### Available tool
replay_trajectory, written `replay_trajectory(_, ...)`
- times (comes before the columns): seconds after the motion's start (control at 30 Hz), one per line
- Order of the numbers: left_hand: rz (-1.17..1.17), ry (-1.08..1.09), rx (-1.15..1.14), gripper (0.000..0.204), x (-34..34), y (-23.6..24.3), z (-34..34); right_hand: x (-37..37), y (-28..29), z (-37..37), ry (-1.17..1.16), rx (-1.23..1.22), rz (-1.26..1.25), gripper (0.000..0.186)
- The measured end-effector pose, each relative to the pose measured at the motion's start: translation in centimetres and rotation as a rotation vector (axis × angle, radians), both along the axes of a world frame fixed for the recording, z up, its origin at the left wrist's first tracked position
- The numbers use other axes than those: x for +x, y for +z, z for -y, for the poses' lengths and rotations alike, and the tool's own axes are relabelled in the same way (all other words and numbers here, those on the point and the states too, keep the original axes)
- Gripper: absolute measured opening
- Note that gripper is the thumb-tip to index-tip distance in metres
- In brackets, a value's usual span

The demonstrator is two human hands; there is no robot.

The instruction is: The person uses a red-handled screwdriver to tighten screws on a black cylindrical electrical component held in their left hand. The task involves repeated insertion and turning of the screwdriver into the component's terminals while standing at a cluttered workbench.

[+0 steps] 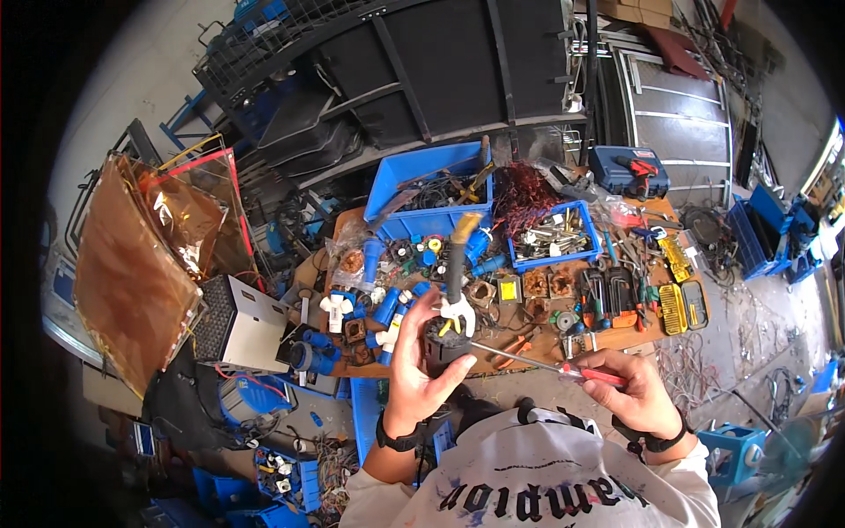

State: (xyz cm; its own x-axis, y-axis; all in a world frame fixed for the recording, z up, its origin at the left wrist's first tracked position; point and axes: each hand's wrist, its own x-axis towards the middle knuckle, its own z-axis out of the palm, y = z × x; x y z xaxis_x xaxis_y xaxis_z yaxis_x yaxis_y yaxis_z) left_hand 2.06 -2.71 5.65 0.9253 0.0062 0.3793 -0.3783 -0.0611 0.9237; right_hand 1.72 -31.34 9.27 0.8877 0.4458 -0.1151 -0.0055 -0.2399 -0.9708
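Above the near edge of the workbench, my left hand (412, 374) is closed around a black cylindrical part (446, 350), fingers on its left side and thumb across the front. A white fitting (458, 317) sits at its top, with small yellow pieces below. Behind it rises a dark rod with a tan end (463, 231); I cannot tell whether they are joined. My right hand (632, 392) grips a screwdriver (602, 377) by its red handle. Its long metal shaft points left, the tip beside the black part; contact there is unclear.
On the wooden workbench (374, 370) lie orange-handled pliers (515, 348), blue and white pipe fittings (336, 308) and several hand tools. Farther back stand a large blue bin (422, 220), a blue tray of metal parts (554, 236) and a red drill (643, 172) by a tool case.
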Motion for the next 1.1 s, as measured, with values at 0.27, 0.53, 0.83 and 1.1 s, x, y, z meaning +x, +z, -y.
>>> replay_trajectory(0.27,-0.037,0.028,0.004,0.062,-0.5,-1.6,-0.6,0.1,-1.8,-0.2,0.071,0.049,0.028,0.022)
replay_trajectory(0.53,-0.108,0.038,0.015,0.056,-0.7,-1.6,-0.5,0.0,-2.3,-0.6,0.109,0.053,0.012,0.021)
replay_trajectory(0.83,-0.087,0.111,0.166,0.055,-0.7,-2.3,-0.5,0.2,-2.0,-0.5,0.116,-0.01,-0.011,0.023)
replay_trajectory(1.1,-0.099,0.116,0.152,0.051,-0.4,-2.5,-0.2,0.5,-2.2,-0.5,0.13,0.012,-0.008,0.023)
